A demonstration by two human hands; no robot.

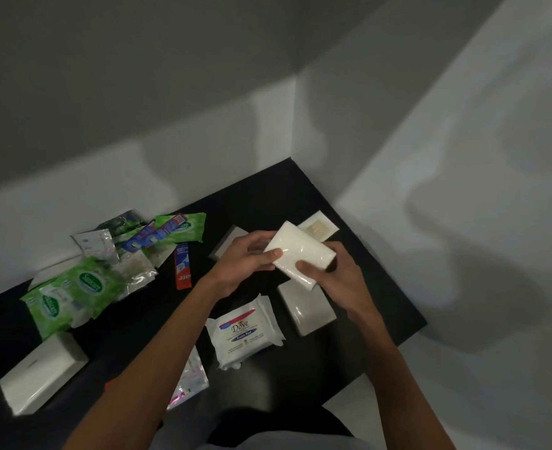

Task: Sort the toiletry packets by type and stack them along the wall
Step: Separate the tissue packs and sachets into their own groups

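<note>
Black desk (112,336) filled a white-walled corner. Near its front edge lay a white Dove wipes pack (245,332). Past it, left hand (245,264) and right hand (336,277) both gripped a white plastic-wrapped tissue packet (300,254) aloft — slick film might slip. Green Sanicare packets (73,290) crowded the far edge — stacking there could topple them.

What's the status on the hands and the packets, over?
Left hand and right hand both gripping one white tissue pack, held above the black table. Sanicare wipes heaped unsorted by the wall. Nothing blocking the hands.
</note>
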